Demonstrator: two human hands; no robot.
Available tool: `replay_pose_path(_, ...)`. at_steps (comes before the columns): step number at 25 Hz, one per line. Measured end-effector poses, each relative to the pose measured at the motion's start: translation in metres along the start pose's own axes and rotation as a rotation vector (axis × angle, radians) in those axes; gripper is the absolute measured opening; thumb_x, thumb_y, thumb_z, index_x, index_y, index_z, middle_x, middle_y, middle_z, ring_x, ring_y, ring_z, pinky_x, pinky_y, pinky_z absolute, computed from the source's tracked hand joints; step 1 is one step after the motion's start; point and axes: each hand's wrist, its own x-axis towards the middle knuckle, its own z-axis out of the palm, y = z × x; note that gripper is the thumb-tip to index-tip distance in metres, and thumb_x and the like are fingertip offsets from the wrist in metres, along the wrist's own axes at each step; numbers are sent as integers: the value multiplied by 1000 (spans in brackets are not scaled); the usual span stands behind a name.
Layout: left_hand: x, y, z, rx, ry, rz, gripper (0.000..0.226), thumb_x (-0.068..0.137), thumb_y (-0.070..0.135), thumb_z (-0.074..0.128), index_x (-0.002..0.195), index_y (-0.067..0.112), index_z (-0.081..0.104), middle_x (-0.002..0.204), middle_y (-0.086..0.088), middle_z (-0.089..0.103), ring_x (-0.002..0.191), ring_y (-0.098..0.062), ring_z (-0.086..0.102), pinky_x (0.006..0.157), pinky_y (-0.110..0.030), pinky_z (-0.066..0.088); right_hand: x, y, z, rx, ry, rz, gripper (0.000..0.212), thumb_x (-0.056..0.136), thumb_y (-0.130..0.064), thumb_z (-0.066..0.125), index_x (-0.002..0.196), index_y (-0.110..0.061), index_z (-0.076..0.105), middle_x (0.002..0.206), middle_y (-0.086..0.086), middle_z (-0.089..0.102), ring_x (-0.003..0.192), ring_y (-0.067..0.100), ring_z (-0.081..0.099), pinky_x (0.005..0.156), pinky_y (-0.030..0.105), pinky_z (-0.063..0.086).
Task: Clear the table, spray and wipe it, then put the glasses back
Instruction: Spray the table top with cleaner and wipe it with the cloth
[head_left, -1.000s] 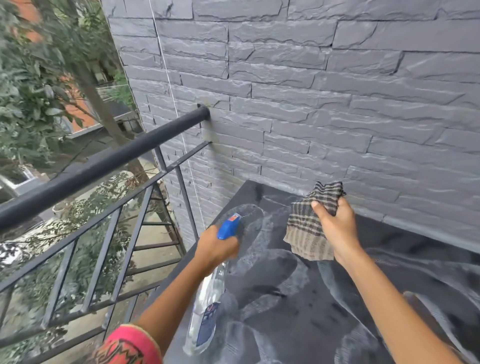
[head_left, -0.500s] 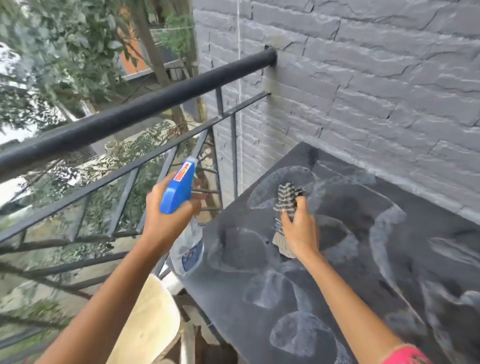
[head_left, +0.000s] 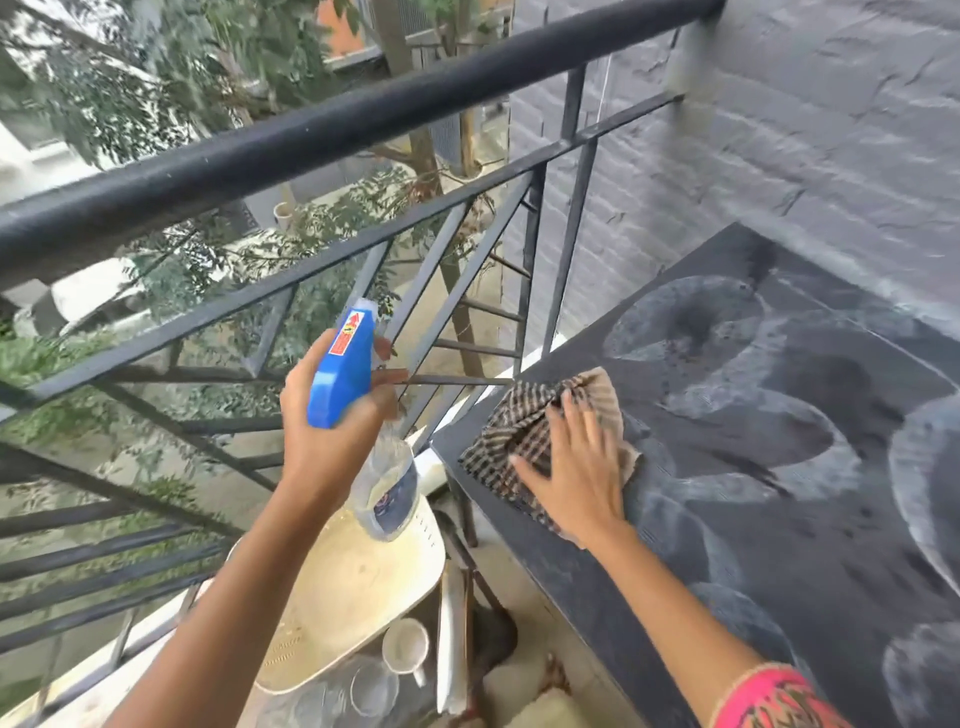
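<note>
From the head view, you look down over a balcony corner. Your left hand (head_left: 332, 436) is wrapped around the neck of a spray bottle (head_left: 363, 421), fingers curled tight about it beneath its blue trigger head, and you hold it in the air off the table's left edge, above a cream chair seat (head_left: 343, 587). The bottle's clear body hangs below your fist (its label is too blurred to read). Your right hand (head_left: 576, 467) lies flat, palm down, fingers spread and pressing on a checked cloth (head_left: 519, 436) that sits bunched at the near left corner of the dark table (head_left: 779, 519). The tabletop carries pale curved smears and ring shapes across its surface. A pink patterned sleeve (head_left: 774, 696) shows at your right forearm. Below the chair seat, near the bottom of the frame, stand several clear glasses (head_left: 371, 686) and a white cup (head_left: 405, 647), on what I cannot tell. A black metal railing (head_left: 322, 135) runs across the left, with trees (head_left: 156, 78) beyond, and a grey stone wall (head_left: 831, 130) rises behind the table.
</note>
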Motion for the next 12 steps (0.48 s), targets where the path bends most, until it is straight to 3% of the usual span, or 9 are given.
replay_pose_path(2, -2, -4, -2, 13, -37, 10, 36, 60, -2, 51, 85, 22, 58, 84, 8, 60, 81, -10, 73, 59, -25, 53, 20, 10, 10, -10, -104, 48, 96, 75, -83, 9, 147, -21, -9, 156, 8, -15, 144, 28, -11, 115, 56, 1)
replay_pose_path(4, -4, -6, -1, 20, -58, 26, 36, 61, -2, 51, 86, 22, 58, 87, 3, 59, 81, -10, 73, 58, -23, 53, 32, 2, 19, -32, -184, 71, 98, 70, -88, 6, 144, -30, -20, 153, 6, -25, 142, 29, -18, 111, 61, -8)
replay_pose_path(8, 0, -7, 0, 14, -78, 34, 36, 62, -3, 51, 86, 23, 58, 89, -1, 59, 82, -12, 73, 61, -32, 55, 25, -33, 26, -64, -263, -49, 100, 66, -91, 2, 146, -33, -15, 153, 5, -24, 142, 29, -18, 110, 61, -10)
replay_pose_path(12, 3, -6, 5, 14, -88, 14, 36, 61, -1, 53, 85, 25, 59, 90, -3, 62, 83, -14, 73, 70, -43, 56, -35, -20, 24, -35, -189, -228, 87, 81, -80, 14, 150, -28, 4, 157, 6, -8, 145, 26, -5, 114, 54, -5)
